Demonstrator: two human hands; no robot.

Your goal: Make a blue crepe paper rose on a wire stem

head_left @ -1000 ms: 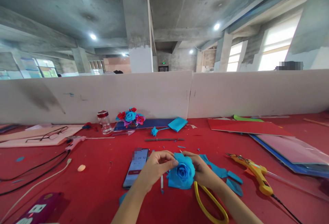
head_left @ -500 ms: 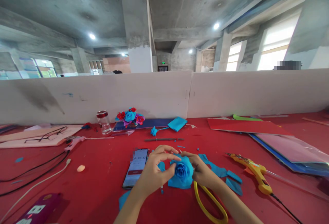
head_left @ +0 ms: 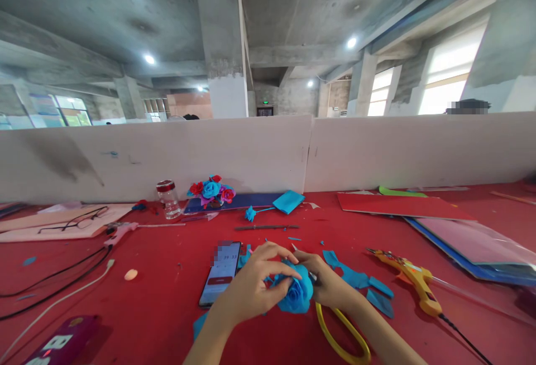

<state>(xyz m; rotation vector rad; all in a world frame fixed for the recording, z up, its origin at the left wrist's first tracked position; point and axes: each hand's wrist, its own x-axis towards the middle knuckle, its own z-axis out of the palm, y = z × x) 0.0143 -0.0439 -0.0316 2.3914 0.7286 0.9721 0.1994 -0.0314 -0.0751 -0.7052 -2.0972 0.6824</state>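
My left hand (head_left: 263, 284) pinches the petals of a blue paper rose (head_left: 298, 297) between thumb and fingers. On the other side my right hand (head_left: 329, 280) has its curled fingers closed against the rose, and they are partly hidden behind it. The flower's open face with its spiral centre is turned toward me. Beneath my right hand lie scissors with yellow handles (head_left: 363, 348), their blades mostly covered. A phone (head_left: 220, 275) rests left of my left hand. Blue paper scraps (head_left: 355, 279) are scattered to the right.
A yellow glue gun (head_left: 412, 281) lies at the right, and a pink glue gun (head_left: 121, 233) at the left with cables. Toward the back stand a glass jar (head_left: 170, 200) and a small bouquet (head_left: 212, 190). Folders (head_left: 469, 248) are stacked right, before a white partition (head_left: 419, 150).
The rose has tilted and shifted slightly down, and a flat piece of its blue paper at the lower left no longer shows. My left hand has moved slightly with it.
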